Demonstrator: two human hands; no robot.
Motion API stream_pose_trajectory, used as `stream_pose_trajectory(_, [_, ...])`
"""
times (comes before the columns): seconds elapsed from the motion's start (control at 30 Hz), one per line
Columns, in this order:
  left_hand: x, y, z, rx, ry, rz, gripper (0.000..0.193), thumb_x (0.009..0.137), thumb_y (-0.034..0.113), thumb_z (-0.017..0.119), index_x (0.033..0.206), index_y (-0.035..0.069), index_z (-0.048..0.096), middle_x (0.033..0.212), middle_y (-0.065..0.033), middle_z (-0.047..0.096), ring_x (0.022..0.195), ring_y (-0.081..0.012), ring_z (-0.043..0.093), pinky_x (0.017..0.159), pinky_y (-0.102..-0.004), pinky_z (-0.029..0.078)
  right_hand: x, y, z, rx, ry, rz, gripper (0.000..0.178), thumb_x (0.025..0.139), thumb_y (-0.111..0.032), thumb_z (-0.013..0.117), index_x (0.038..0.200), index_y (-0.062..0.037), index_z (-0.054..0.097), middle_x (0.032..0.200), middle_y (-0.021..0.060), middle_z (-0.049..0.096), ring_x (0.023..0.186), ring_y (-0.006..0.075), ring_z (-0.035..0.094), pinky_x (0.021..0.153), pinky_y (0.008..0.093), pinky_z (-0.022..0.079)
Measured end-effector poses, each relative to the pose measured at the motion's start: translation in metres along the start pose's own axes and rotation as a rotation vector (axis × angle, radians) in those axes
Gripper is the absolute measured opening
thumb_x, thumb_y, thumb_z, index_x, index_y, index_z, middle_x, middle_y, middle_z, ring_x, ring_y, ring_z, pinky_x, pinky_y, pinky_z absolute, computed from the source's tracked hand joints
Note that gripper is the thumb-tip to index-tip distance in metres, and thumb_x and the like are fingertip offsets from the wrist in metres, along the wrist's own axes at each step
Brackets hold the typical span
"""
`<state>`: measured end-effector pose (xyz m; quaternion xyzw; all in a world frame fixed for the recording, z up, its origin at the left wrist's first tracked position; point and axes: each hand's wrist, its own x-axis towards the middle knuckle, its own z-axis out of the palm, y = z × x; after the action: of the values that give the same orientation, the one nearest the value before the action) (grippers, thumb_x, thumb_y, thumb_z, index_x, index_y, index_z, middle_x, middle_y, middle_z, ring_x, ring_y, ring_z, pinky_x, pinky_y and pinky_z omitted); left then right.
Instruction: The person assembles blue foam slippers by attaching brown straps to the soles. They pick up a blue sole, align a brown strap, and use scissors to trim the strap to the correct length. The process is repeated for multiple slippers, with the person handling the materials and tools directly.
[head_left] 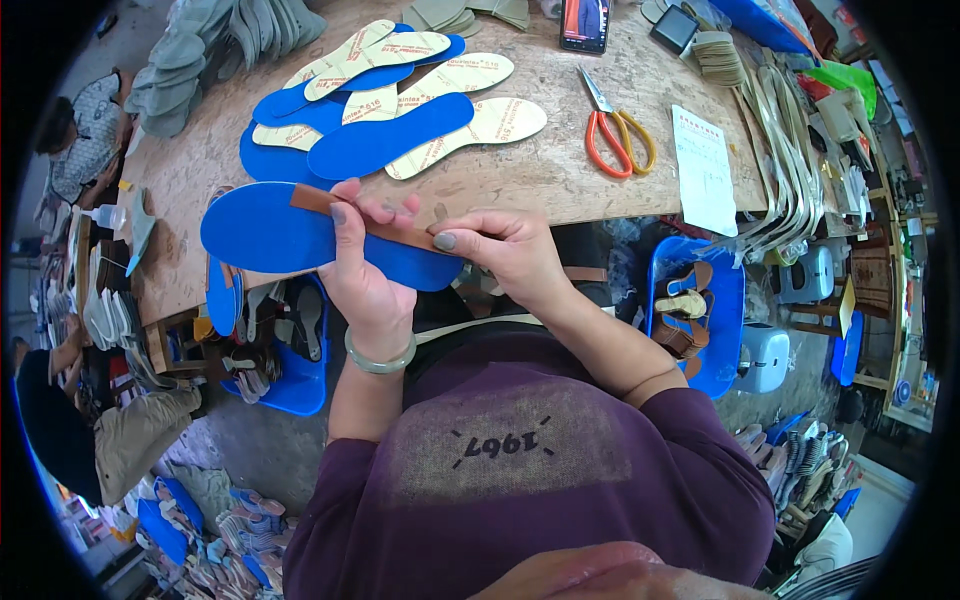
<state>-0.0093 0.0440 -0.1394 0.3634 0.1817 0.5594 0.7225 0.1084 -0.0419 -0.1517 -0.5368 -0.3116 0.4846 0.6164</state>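
Observation:
A blue insole [262, 232] lies across my left hand [362, 270], held just off the table's front edge. My left thumb presses on its upper face, and the other fingers are curled around its far edge. Along that far edge runs a narrow brown strip [314, 199], partly hidden behind my left thumb and fingers. My right hand [515, 250] pinches the strip's right part between thumb and fingers, over the insole's narrower end. Beyond my hands, a loose pile of insoles [390, 138] shows some blue faces and some cream faces with red print.
Scissors [618, 140] with orange and yellow handles lie on the wooden table [560, 190], beside a handwritten paper [703, 170]. A phone [584, 26] stands at the back. Grey pieces [170, 85] are stacked far left. Blue bins [715, 330] stand below. People work at left.

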Motion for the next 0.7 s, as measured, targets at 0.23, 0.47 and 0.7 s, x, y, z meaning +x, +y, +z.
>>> stream_pose_trajectory(0.23, [-0.004, 0.004, -0.006, -0.089, -0.170, 0.037, 0.028, 0.098, 0.028, 0.048, 0.114, 0.004, 0.050, 0.076, -0.0033, 0.051, 0.065, -0.0141, 0.051, 0.065, -0.0357, 0.048, -0.006, -0.005, 0.006, -0.029, -0.053, -0.114, 0.014, 0.085, -0.012, 0.069, 0.093, -0.0005, 0.071, 0.083, 0.0038, 0.069, 0.076, 0.0049, 0.059, 0.068, 0.0229, 0.049])
stream_pose_trajectory(0.47, [-0.015, 0.004, 0.006, 0.078, 0.001, -0.042, 0.030, 0.095, 0.022, 0.056, 0.114, 0.001, 0.048, 0.084, -0.0077, 0.058, 0.072, -0.0182, 0.058, 0.069, -0.0345, 0.049, -0.004, -0.010, -0.001, -0.320, -0.103, -0.107, 0.018, 0.082, -0.016, 0.073, 0.091, -0.0011, 0.070, 0.069, -0.0009, 0.061, 0.063, 0.0036, 0.052, 0.056, 0.0213, 0.042])
stream_pose_trajectory(0.7, [-0.015, -0.008, -0.014, 0.109, -0.038, -0.167, 0.030, 0.092, 0.022, 0.061, 0.109, -0.001, 0.053, 0.093, -0.0118, 0.064, 0.081, -0.0168, 0.063, 0.076, -0.0309, 0.052, -0.004, -0.005, 0.004, -0.295, -0.063, -0.237, 0.015, 0.079, -0.015, 0.074, 0.088, -0.0027, 0.069, 0.064, -0.0060, 0.056, 0.058, 0.0021, 0.046, 0.050, 0.0207, 0.036])
